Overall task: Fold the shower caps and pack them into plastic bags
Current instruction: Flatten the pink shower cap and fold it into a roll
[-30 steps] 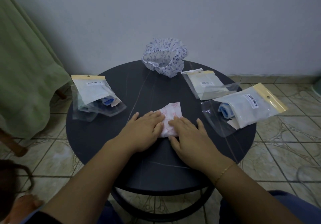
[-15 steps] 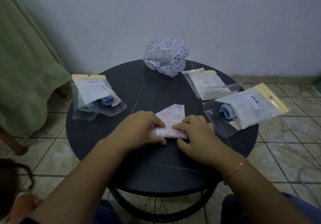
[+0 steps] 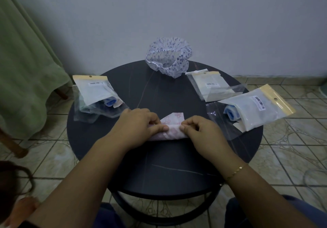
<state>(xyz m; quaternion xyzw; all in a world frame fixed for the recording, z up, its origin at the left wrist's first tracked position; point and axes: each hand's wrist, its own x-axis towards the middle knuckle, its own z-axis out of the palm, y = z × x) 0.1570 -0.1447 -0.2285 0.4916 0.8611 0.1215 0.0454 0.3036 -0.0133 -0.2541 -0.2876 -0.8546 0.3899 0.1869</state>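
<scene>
A pink-patterned shower cap, folded small, lies in the middle of the round dark table. My left hand grips its left end with curled fingers, thumb on top. My right hand pinches its right end. The near edge of the cap is rolled up between both hands. An unfolded white cap with blue flowers stands at the table's far edge. A flat plastic bag lies at the back right.
A filled bag with a blue cap overhangs the table's right edge. Another filled bag sits on loose bags at the left. A green cloth hangs at the far left. Tiled floor surrounds the table.
Both hands went from pressing flat on the pink cap to curling round its ends. The cap's near edge has been lifted and rolled away from me.
</scene>
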